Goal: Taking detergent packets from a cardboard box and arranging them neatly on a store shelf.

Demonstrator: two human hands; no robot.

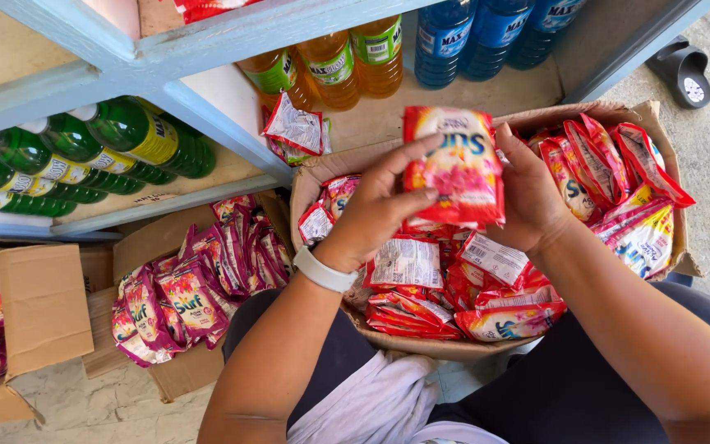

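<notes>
We sit on a pale tiled floor before a light blue shelf unit, with an open cardboard box resting on our lap. Just above that box, our left hand and right hand are both closed around a small stack of red sachets, the left thumb and fingers pinching its near edge, the right palm cupping its far side. To do this well, we judge, the stack should be squared up while both hands press its edges, kept low over the box so that a slipping packet lands among the loose red sachets in the box. Those packets lie jumbled and overlapping, so a firm even squeeze matters more than speed. At our left knee another box holds pink sachets, and a further carton sits toward the left edge of the floor. Farther off, green bottles lie on the lower shelf, orange bottles and blue bottles stand behind, with a few stray packets before them. A dark sandal rests on the concrete at the far right.
</notes>
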